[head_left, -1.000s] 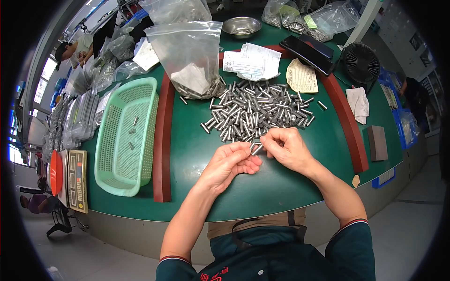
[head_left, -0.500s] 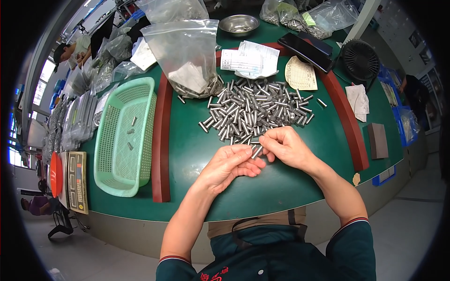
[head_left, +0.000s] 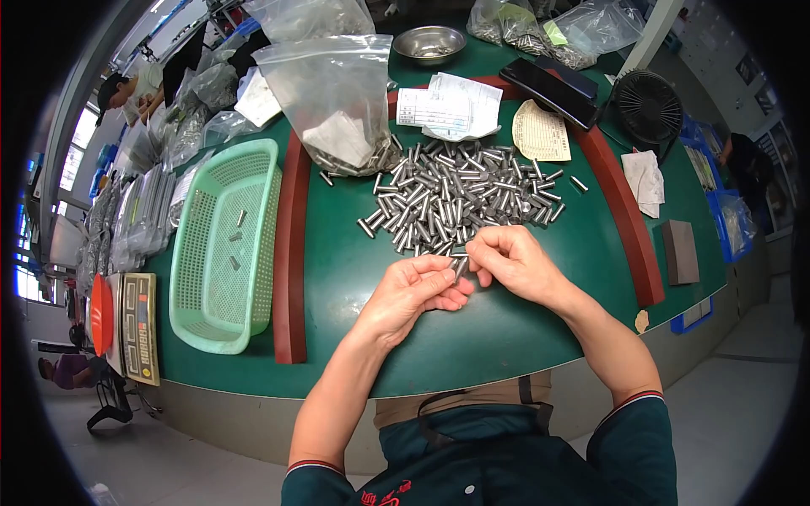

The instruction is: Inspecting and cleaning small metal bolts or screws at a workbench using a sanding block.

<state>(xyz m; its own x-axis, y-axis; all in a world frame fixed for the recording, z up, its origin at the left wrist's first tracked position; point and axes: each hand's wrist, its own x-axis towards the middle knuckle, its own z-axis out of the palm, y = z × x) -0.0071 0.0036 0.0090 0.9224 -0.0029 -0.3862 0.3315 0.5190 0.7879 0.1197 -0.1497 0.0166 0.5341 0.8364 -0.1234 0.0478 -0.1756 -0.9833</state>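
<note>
Just in front of a heap of headed metal pins (head_left: 456,198), my two hands are close together over the green table. My left hand (head_left: 409,295) has its thumb and fingers closed on a short silvery metal pin (head_left: 460,265), which sits tilted between the hands. Thumb and forefinger of my right hand (head_left: 510,263) are pinched together at the pin's upper end, against a metal pin; its other fingers curl under. Part of what the right fingertips grip is hidden. The nearest pins of the heap lie right behind my fingertips.
A green plastic basket (head_left: 179,287) with a few pins stands left, beyond a dark red bar (head_left: 290,261). Another red bar (head_left: 629,219) lies right. Behind the heap are a bag of pins (head_left: 329,93), papers (head_left: 451,108), a phone (head_left: 550,94), a steel bowl (head_left: 429,42) and a fan (head_left: 646,108).
Both hands stay nearly in place. My left fingers have shifted slightly up around the pin, and the pin shows less between the hands than before.
</note>
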